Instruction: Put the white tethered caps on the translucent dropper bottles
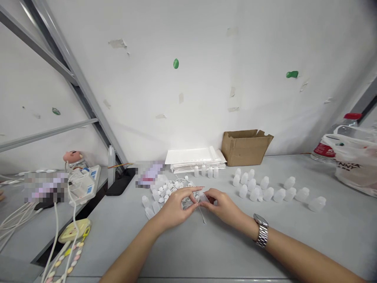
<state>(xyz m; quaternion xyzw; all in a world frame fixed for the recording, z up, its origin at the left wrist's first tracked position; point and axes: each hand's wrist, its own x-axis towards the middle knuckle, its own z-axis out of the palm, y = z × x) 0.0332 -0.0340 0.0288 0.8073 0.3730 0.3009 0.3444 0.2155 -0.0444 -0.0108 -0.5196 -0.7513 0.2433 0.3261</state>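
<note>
My left hand (179, 205) and my right hand (221, 204) meet over the middle of the table. The fingertips of my right hand pinch a small frosted plastic bottle-shaped piece (202, 197). My left thumb and index finger close in from the other side; what they grip is partly hidden. A thin white cord (203, 218) hangs below the fingertips. Just behind my left hand lies a heap of white cords and small white caps (166, 190), with a few frosted pieces (149, 212) beside it.
Several frosted pieces (279, 195) stand in loose rows at right. Four-sided cardboard box (246, 149) and stacked white sheets (194, 157) sit against the wall. A plastic bag (357, 165) and bottle (324, 151) are far right; a power strip (90, 184) and cables lie left.
</note>
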